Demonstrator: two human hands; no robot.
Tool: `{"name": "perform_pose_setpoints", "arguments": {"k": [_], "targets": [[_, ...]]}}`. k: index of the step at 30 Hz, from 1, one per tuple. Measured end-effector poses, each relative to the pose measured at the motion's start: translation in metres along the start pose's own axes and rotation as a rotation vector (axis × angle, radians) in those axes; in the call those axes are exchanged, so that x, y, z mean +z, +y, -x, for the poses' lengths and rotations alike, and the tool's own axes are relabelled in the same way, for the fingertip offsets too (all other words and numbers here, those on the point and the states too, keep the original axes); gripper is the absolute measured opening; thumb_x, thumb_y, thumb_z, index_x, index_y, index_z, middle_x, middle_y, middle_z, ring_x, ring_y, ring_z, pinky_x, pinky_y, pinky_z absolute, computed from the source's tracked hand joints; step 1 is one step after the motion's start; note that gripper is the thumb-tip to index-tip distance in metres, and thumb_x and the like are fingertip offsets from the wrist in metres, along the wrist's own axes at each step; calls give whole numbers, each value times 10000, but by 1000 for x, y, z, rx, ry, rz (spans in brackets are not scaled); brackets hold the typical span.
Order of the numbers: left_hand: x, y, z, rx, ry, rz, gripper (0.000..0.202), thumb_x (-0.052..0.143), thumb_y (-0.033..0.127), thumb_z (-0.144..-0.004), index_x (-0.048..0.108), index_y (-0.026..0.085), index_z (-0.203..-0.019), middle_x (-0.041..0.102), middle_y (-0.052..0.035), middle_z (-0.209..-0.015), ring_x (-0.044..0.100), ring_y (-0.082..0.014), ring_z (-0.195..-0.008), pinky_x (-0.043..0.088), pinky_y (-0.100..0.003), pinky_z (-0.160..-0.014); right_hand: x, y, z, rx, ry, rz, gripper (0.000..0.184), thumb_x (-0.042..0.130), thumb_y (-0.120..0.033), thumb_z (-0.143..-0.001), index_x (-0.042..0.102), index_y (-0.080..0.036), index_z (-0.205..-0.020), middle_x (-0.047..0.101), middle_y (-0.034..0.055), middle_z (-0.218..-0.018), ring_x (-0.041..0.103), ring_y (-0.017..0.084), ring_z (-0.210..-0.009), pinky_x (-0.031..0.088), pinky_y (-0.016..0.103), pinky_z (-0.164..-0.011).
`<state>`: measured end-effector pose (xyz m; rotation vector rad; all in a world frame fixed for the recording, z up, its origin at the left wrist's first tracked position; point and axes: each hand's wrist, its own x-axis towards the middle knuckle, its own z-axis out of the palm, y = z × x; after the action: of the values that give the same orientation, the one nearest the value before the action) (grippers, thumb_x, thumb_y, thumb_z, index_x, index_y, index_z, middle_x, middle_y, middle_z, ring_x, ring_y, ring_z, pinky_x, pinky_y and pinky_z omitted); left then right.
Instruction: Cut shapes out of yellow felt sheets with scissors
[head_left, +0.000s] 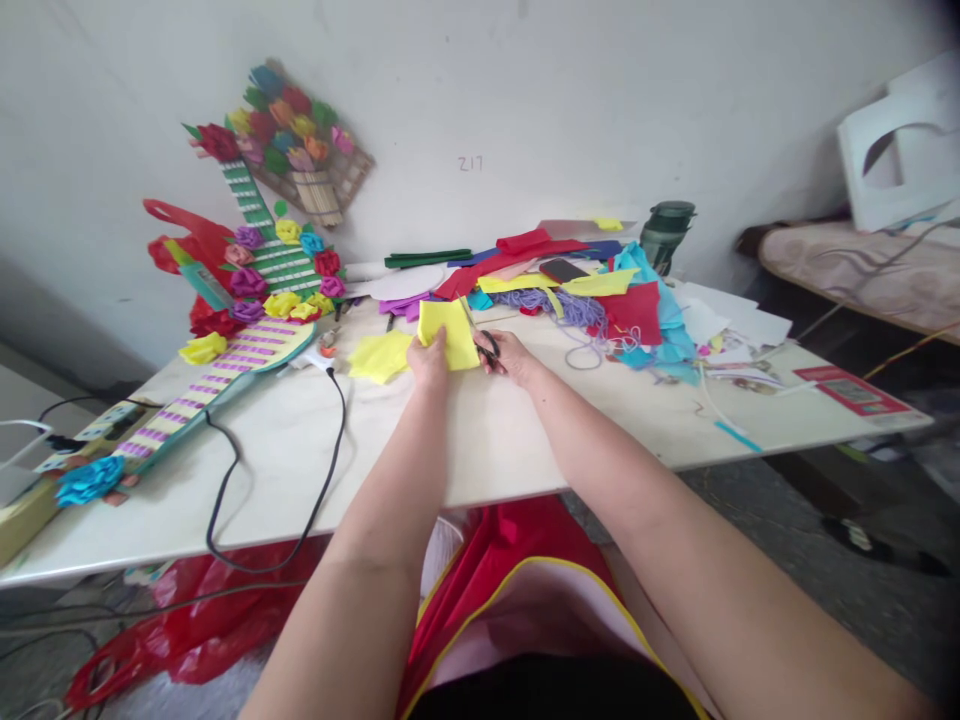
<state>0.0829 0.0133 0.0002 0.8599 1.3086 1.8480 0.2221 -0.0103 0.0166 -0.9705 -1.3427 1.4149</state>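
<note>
My left hand (429, 357) pinches a square piece of yellow crepe paper (457, 338), holding it a little above the table. In my right hand (513, 358) is a pair of scissors (489, 348) with black handles. Their blades point up and away along the right edge of the yellow piece; whether they are cutting into it, I cannot tell. More yellow sheets (379, 357) lie on the table just left of my left hand.
Coloured paper strips (517, 255), purple yarn (559, 305) and a phone (562, 270) are heaped behind my hands. A dark bottle (666, 235) stands at the back right. Flower-decorated boards (259, 235) and a black cable (339, 420) are on the left; white scraps (739, 312) lie right.
</note>
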Motion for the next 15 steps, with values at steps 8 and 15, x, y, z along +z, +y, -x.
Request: {"name": "perform_pose_setpoints", "arguments": {"k": [8, 15], "targets": [[-1, -7, -8, 3, 22, -94, 262, 710, 316, -654, 645, 139, -836, 693, -74, -810, 667, -198, -808, 514, -271, -700, 2, -3, 2, 4, -2, 6, 346, 650, -459, -787, 494, -166, -690, 522, -55, -469, 454, 33, -323, 203, 138, -264], [-1, -4, -5, -4, 17, -97, 260, 704, 322, -655, 634, 134, -820, 687, -79, -818, 665, -197, -786, 511, -283, -695, 1, -2, 2, -9, -11, 2, 353, 660, -454, -781, 487, -165, -674, 520, -56, -469, 453, 33, -321, 205, 137, -261]]}}
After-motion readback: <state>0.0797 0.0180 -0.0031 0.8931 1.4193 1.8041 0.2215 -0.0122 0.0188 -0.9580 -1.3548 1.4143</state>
